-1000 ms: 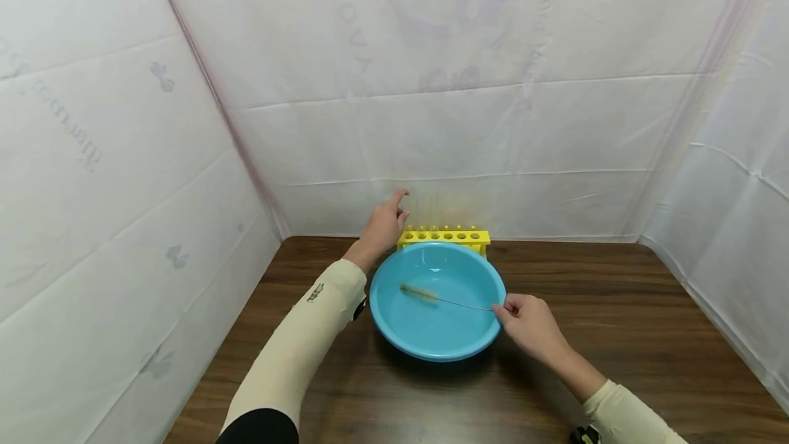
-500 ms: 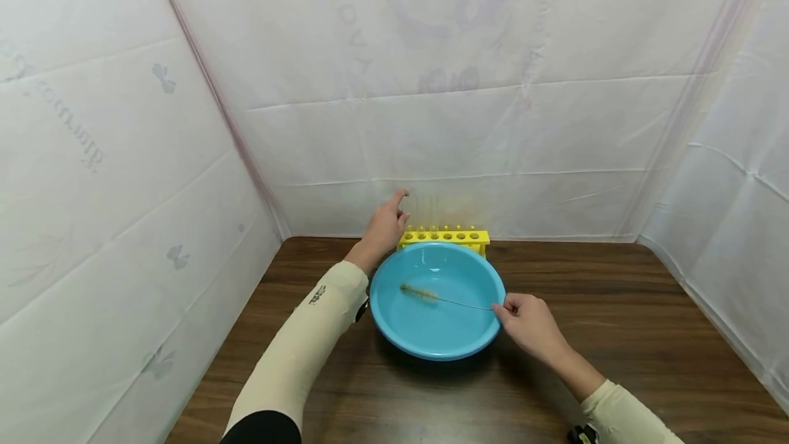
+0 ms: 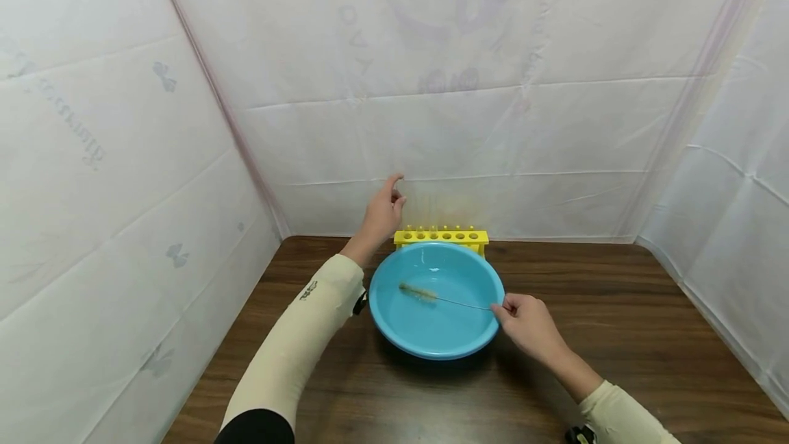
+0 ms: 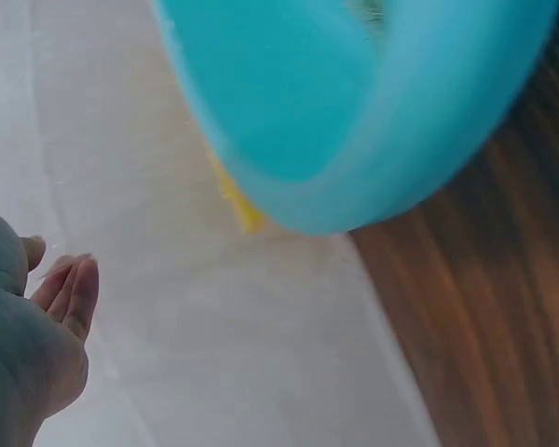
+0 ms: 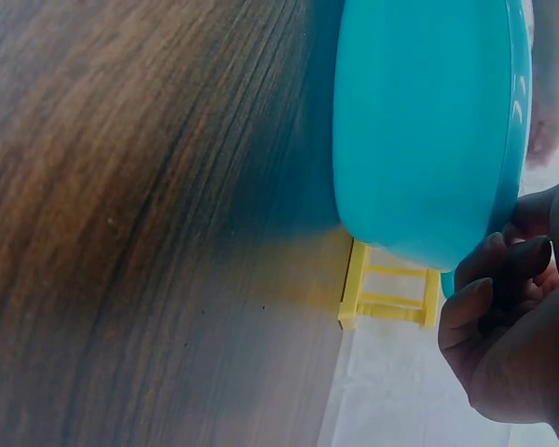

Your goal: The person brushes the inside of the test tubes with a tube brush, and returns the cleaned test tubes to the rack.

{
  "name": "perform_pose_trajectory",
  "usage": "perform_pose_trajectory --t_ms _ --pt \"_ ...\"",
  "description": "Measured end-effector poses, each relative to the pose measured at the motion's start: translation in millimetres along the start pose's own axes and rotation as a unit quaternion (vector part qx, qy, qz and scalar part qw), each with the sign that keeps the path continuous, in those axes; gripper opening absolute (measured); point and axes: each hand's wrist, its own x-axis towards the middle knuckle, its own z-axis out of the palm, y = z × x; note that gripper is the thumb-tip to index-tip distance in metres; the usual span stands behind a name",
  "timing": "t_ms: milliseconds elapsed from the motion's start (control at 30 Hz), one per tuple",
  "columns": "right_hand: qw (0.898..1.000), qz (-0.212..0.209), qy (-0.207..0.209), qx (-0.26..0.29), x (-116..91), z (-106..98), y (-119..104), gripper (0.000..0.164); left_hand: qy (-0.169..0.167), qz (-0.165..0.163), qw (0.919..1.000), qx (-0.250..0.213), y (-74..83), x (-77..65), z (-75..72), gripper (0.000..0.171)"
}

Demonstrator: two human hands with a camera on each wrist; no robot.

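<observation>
A blue basin stands on the table. A test tube brush slants across it, tan bristles over the inside, thin wire towards the right rim. My right hand pinches the wire's end beside that rim; in the right wrist view its fingers curl beside the basin. Behind the basin stands a yellow test tube rack, with faint clear tubes in it. My left hand hovers at the rack's left end, index finger raised apart from the thumb. I see nothing held there, though clear glass hardly shows.
White sheeting hangs close behind the rack, with more sheeting on both sides. The dark wooden table extends in front and to both sides of the basin. My left forearm passes along the basin's left side.
My left hand has risen slightly and shifted left from the rack's left end, its index finger now higher. The right hand, brush and basin stay in place.
</observation>
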Motion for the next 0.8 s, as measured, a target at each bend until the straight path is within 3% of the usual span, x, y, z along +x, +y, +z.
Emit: perform_pose_trajectory --t_ms 300,567,667,800 --pt "1.000 0.004 -0.001 0.008 -1 0 -2 0.038 0.085 0.089 0.9919 -0.031 35.7 17.3 -29.4 0.051" --pt "1.000 0.004 -0.001 0.018 -2 7 -4 0.038 0.143 0.148 0.9763 -0.068 81.9 33.1 -59.6 0.051" --pt "1.000 0.008 -0.002 0.023 -3 8 -5 0.038 0.145 0.160 0.9727 -0.085 100.3 38.8 -60.8 0.050" --pt "1.000 0.010 -0.002 0.025 -5 8 -6 0.038 0.102 0.160 0.9783 -0.083 117.3 42.1 -44.9 0.049"
